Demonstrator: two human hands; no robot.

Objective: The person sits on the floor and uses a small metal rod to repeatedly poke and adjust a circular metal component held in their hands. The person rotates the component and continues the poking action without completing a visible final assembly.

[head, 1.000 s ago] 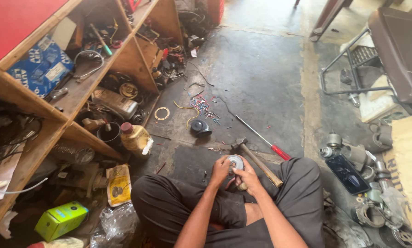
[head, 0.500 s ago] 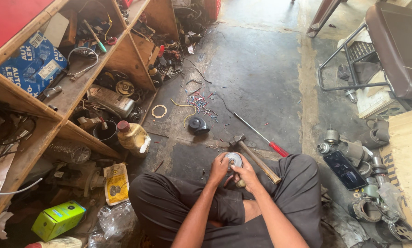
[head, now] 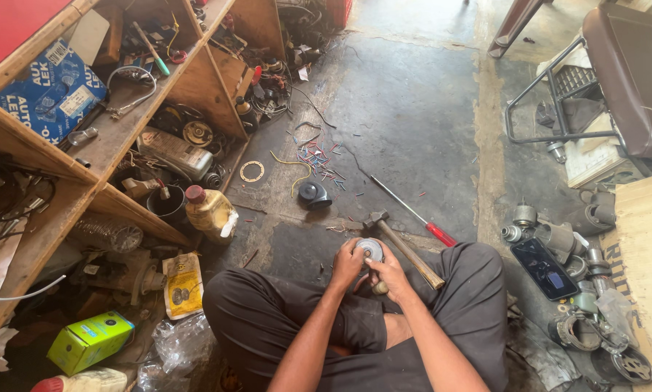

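Left hand (head: 346, 263): closed round left rim of small round metal disc (head: 370, 250), fingers curled tight on it.
Right hand (head: 391, 274): closed on disc's right side, thumb over the face; something small under the fingers, can't tell what.
Disc: held up over lap, betw. both hands, just short of hammer (head: 402, 247) head.
Doing it well: keep disc pinched at rim w/ left, work w/ right fingertips only; hold low over lap so a dropped bit lands on trousers, not the floor clutter. A judgement only.
Hammer: on floor (head: 413, 109), handle running to right knee, head touching distance from hands.
Screwdriver (head: 413, 212): red handle, just beyond hammer.
Black horn (head: 314, 194): ahead, near cut wire bits.
Left edge: wooden shelf (head: 86, 156), bottle (head: 208, 210) at its foot, crowded.
Right edge: metal parts, phone (head: 544, 267), chair (head: 616, 80) frame.
Open room: bare floor straight ahead, past screwdriver.
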